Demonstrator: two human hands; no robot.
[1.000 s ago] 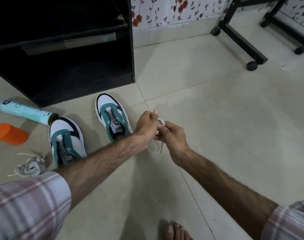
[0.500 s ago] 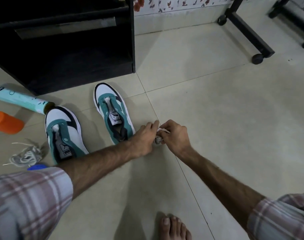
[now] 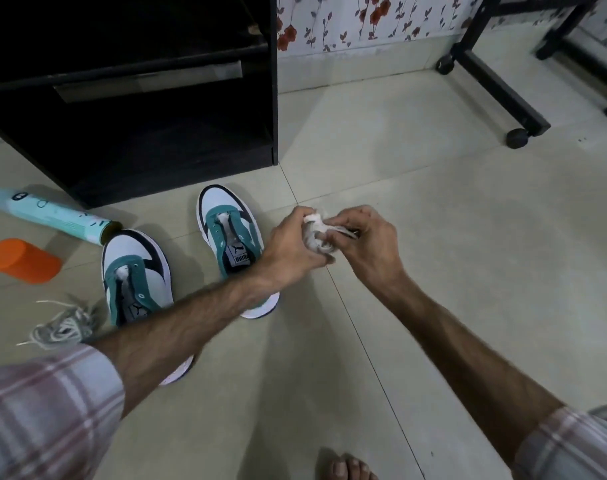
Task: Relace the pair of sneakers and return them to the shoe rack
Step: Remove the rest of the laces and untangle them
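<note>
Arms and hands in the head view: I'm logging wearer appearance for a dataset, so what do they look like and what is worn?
Both forearms are bare and hairy. The left hand and right hand wear no gloves; no rings or watch show. Each arm comes out of a loose plaid sleeve, pale with pinkish-brown stripes: the left sleeve and the right sleeve.
</note>
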